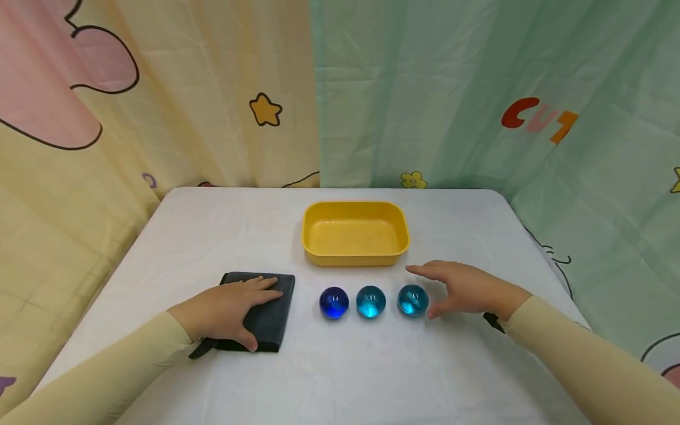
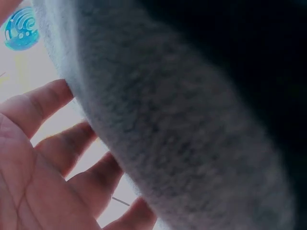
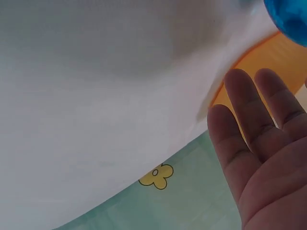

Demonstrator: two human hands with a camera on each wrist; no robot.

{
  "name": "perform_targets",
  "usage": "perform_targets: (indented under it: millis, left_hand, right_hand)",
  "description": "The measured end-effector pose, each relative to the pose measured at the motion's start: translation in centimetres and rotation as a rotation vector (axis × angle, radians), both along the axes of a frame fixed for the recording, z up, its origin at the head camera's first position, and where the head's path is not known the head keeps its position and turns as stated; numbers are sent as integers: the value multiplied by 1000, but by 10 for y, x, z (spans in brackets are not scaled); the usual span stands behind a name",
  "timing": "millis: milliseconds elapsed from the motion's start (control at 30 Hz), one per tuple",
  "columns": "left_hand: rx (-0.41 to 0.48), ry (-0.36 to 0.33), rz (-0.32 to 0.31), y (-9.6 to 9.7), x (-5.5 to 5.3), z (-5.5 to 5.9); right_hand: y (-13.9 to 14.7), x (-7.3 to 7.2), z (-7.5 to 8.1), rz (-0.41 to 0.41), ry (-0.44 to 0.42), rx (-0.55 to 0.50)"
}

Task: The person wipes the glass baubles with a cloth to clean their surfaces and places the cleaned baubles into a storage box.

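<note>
My left hand rests with spread fingers on a dark, flat, rectangular thing at the left; its kind is unclear. Close up in the left wrist view, a grey, fuzzy-looking surface lies against the fingertips. Three glass-like balls stand in a row: a dark blue ball, a middle teal ball and a right teal ball. Beside the right teal ball my right hand hovers, thumb and fingers apart, holding nothing. Its fingers are straight in the right wrist view.
Behind the balls stands a yellow rectangular bin. All of it is on a white-covered table. Patterned curtains hang along the table's back and sides.
</note>
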State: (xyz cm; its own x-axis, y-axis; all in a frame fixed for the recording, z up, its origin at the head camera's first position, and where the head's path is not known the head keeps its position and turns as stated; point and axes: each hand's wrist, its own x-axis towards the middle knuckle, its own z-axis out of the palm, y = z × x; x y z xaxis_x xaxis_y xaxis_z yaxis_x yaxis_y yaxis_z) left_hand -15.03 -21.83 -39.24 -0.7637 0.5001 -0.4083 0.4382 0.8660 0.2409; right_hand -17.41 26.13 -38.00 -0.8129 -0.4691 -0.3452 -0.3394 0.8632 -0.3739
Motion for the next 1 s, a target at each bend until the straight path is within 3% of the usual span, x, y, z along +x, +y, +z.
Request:
perform_targets:
  millis: [433,1000]
  left_hand:
    - [-25,22,36,8,-3,-7]
    - [15,134,-18,11,0,-4]
  right_hand:
    - [-5,3,-14,52,3,-24]
    - [-7,2,-20,74,44,-56]
